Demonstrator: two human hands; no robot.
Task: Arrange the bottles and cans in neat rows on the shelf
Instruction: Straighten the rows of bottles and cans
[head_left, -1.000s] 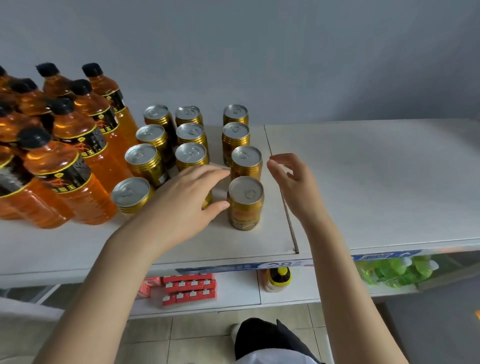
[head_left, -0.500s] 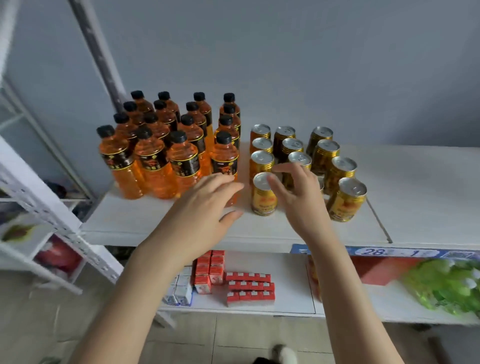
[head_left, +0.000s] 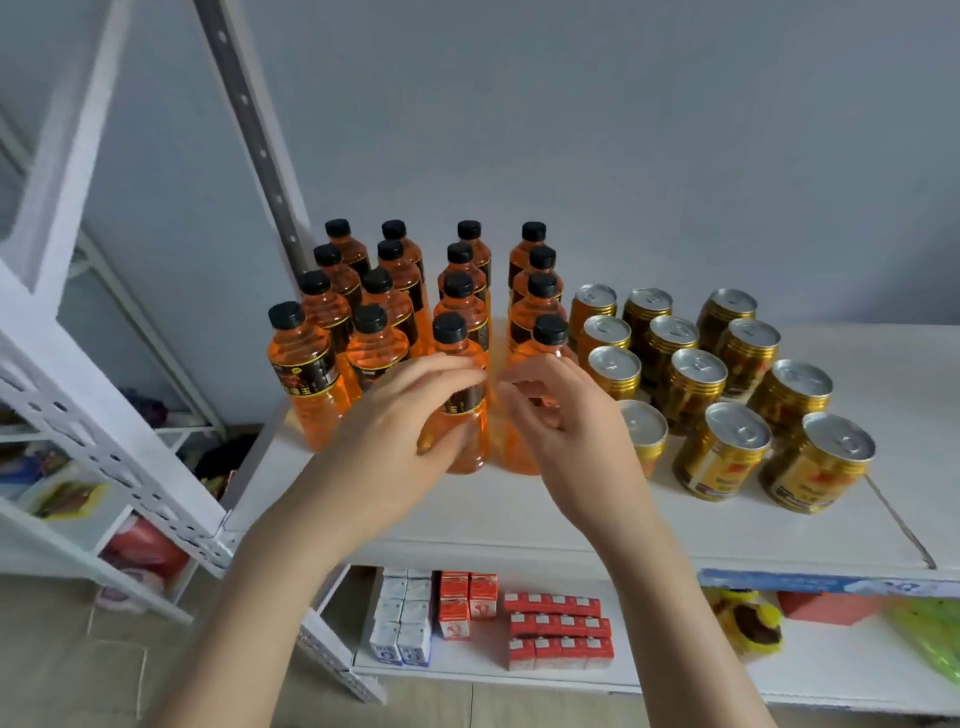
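Orange bottles with black caps stand in four rows on the left of the white shelf (head_left: 519, 514). My left hand (head_left: 395, 441) grips the front bottle of the third row (head_left: 457, 358) around its label. My right hand (head_left: 566, 421) hovers with loosely curled fingers just in front of the front bottle of the fourth row (head_left: 545, 343); I cannot tell whether it touches it. Gold cans with silver tops (head_left: 727, 457) stand in rows to the right of the bottles. My right wrist partly hides one front can (head_left: 647, 431).
A white perforated upright (head_left: 104, 441) slants past the shelf's left end, with a second rack behind it. The lower shelf holds red cartons (head_left: 556, 629), white cartons (head_left: 402, 618) and green packets (head_left: 930, 639). A seam (head_left: 898, 525) crosses the shelf right of the cans.
Both hands have moved left from the cans to the front bottles. The left hand has closed round a bottle. The view has drawn nearer to the shelf.
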